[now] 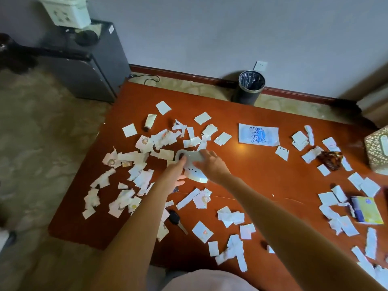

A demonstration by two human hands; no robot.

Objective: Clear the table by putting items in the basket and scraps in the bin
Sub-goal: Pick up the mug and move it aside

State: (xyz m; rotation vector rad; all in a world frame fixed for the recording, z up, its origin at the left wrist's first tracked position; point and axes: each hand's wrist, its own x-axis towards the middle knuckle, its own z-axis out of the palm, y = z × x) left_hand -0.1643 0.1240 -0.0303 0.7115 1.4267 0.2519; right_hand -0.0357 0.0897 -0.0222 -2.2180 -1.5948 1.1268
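Note:
Both my hands meet at a white plastic gadget (198, 178) with a loop handle, near the middle of the red-brown table (252, 164). My left hand (175, 172) grips it by the handle side. My right hand (211, 164) closes over its top. Torn paper scraps (134, 164) lie all over the table. A black bin (249, 89) stands on the floor beyond the far edge. A white plastic basket (67, 11) sits on a dark cabinet at the far left.
Loose items on the table: a small tube (150, 121), a car key (175, 219), a blue-printed packet (258, 134), a brown hair claw (329, 160), a yellow tissue pack (366, 210) and a patterned tissue box (378, 150) at the right edge.

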